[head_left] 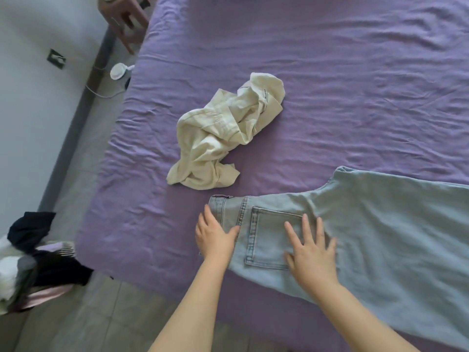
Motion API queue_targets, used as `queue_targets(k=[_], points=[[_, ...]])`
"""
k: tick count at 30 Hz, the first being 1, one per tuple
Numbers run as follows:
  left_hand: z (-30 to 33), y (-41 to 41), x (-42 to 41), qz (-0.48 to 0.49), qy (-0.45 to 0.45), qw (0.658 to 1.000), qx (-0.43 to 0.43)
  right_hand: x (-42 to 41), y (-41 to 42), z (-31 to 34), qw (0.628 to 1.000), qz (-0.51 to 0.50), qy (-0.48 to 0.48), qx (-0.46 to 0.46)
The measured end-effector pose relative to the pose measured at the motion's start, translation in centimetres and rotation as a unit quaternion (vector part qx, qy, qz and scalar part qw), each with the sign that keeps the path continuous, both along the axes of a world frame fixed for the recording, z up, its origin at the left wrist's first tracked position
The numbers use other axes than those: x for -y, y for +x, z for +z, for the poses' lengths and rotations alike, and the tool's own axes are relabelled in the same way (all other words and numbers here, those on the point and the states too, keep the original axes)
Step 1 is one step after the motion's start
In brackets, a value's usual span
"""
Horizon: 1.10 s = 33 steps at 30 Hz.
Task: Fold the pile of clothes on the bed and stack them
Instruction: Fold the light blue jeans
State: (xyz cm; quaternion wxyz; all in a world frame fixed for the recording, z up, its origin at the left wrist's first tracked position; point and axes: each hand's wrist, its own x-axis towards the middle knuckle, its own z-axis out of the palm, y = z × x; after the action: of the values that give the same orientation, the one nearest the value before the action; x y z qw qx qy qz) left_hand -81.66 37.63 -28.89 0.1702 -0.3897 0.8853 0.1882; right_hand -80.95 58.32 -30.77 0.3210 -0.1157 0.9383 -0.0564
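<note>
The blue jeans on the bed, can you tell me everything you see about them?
The jeans are pale blue denim, lying flat on the purple bed sheet with the waist toward the left and the legs running off the picture's right edge. A stitched back pocket faces up. The left hand rests at the waistband and the right hand presses flat by the pocket. The crumpled cream garment lies apart.

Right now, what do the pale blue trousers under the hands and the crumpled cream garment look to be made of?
Pale blue trousers: denim by the look, matte and washed-out, with contrast-stitched seams and a patch pocket. Cream garment: seemingly a light woven cloth, perhaps cotton or linen, matte, crumpling into soft creases; exact fibre unclear.
</note>
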Motion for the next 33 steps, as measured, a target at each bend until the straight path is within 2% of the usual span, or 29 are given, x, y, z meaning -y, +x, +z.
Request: queue_targets(k=[2, 5, 8, 10, 12, 15, 17, 19, 21, 22, 23, 26, 29, 31, 33], points=[[-0.6, 0.4, 1.5, 0.077, 0.083, 0.994, 0.006, 1.4, 0.9, 0.3, 1.0, -0.015, -0.003, 0.013], [-1.4, 0.8, 3.3, 0.057, 0.095, 0.993, 0.037, 2.5, 1.2, 0.4, 0.998, -0.046, 0.0, 0.045], [-1.4, 0.6, 4.6, 0.075, 0.168, 0.982, 0.033, 2.3, 0.9, 0.1, 0.995, -0.078, -0.003, 0.064], [-0.7, 0.6, 5.1, 0.121, 0.275, 0.954, -0.006, 2.0, 0.5, 0.1, 0.994, -0.08, -0.009, 0.074], [0.8, 0.6, 4.8, 0.143, 0.385, 0.911, -0.037, 1.8, -0.2, 0.5, 0.991, -0.086, -0.021, 0.101], [3.9, 0.7, 3.3, 0.144, 0.5, 0.847, -0.103, 1.4, -1.9, 2.2, 0.971, -0.157, -0.109, 0.145], [6.0, 0.6, 1.5, 0.135, 0.563, 0.805, -0.13, 0.9, -3.3, 4.1, 0.937, -0.217, -0.23, 0.15], [8.1, 0.3, -1.0, 0.097, 0.606, 0.776, -0.143, 0.6, -4.1, 6.7, 0.872, -0.283, -0.361, 0.174], [9.8, -0.2, -4.1, 0.042, 0.612, 0.778, -0.135, 0.1, -4.4, 9.6, 0.776, -0.341, -0.473, 0.241], [10.4, -0.5, -5.7, 0.023, 0.605, 0.786, -0.125, -0.6, -4.4, 10.7, 0.741, -0.349, -0.513, 0.256], [10.8, -0.8, -7.3, 0.012, 0.597, 0.793, -0.119, -1.6, -4.4, 11.6, 0.733, -0.343, -0.533, 0.246], [11.2, -1.4, -11.9, -0.002, 0.585, 0.805, -0.105, -6.2, -4.3, 13.0, 0.778, -0.328, -0.505, 0.177], [10.6, -1.7, -16.7, -0.018, 0.6, 0.796, -0.08, -11.3, -3.3, 12.8, 0.822, -0.349, -0.434, 0.12], [10.1, -1.7, -19.8, -0.03, 0.604, 0.794, -0.056, -13.8, -2.5, 12.2, 0.84, -0.365, -0.397, 0.064], [9.4, -1.4, -22.4, -0.049, 0.577, 0.814, -0.048, -16.0, -1.6, 11.1, 0.851, -0.379, -0.364, 0.026]])
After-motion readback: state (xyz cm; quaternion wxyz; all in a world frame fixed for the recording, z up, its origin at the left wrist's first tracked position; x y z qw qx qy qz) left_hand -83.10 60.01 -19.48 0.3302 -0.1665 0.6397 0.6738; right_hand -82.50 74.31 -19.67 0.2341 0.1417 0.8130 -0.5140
